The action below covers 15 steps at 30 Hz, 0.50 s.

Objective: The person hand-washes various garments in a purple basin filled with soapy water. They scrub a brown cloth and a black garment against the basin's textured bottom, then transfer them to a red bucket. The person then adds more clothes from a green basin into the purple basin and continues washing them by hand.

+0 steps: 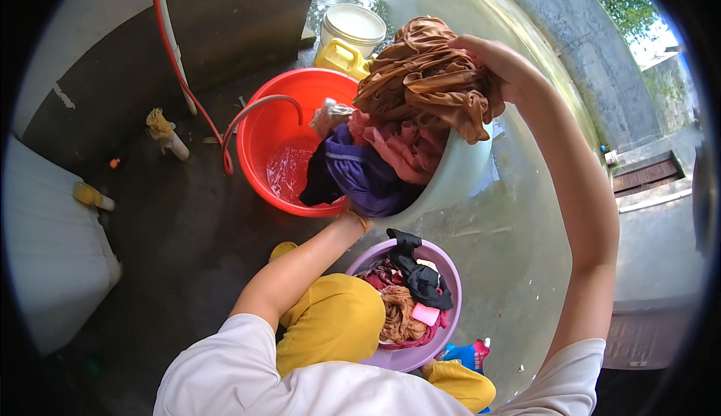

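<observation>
A brown garment (pixel 434 78) is bunched in my right hand (pixel 498 69), raised above a pale green basin (pixel 467 162). The basin tilts beside and partly over the red tub (pixel 252 176). Inside it are pink cloth (pixel 408 145) and purple cloth (pixel 366 171); dark cloth (pixel 320 176) and a greyish-white piece (pixel 331 116) hang toward the tub. My left hand (pixel 351 209) is at the basin's lower left edge, under the purple cloth. Its fingers are mostly hidden, so its grip cannot be made out. Water shows in the red tub.
A lilac basin (pixel 453 314) near my knees holds several garments and a pink block (pixel 425 314). A red hose (pixel 169 38) runs to the tub. Behind stand a yellow jug (pixel 341 58) and white bucket (pixel 354 24). Capped pipes (pixel 176 144) rise at left. The concrete floor (pixel 507 258) is wet.
</observation>
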Tool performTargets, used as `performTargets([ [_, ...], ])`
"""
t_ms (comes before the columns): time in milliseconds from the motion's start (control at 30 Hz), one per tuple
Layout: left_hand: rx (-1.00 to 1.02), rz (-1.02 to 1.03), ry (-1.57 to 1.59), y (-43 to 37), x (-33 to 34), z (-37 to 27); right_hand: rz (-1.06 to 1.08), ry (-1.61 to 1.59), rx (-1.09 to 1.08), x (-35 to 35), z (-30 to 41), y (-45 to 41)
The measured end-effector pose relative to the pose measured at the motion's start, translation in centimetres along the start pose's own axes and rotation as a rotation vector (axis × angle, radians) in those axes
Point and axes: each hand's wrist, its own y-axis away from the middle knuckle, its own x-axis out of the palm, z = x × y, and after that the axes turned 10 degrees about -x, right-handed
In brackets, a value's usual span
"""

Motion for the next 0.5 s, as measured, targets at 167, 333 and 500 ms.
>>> performTargets([
  [167, -0.013, 0.052, -0.11, 0.2, 0.7, 0.1, 0.141, -0.028, 0.001, 2.0, 2.0, -0.2],
  [333, -0.012, 0.079, -0.159, -0.5, 0.9, 0.5, 0.143, 0.005, -0.055, 1.8, 1.6, -3.0],
  [500, 0.008, 0.072, -0.206, -1.0, 0.4, 0.1, 0.321, 0.186, -0.139, 3.8, 2.6, -2.8],
])
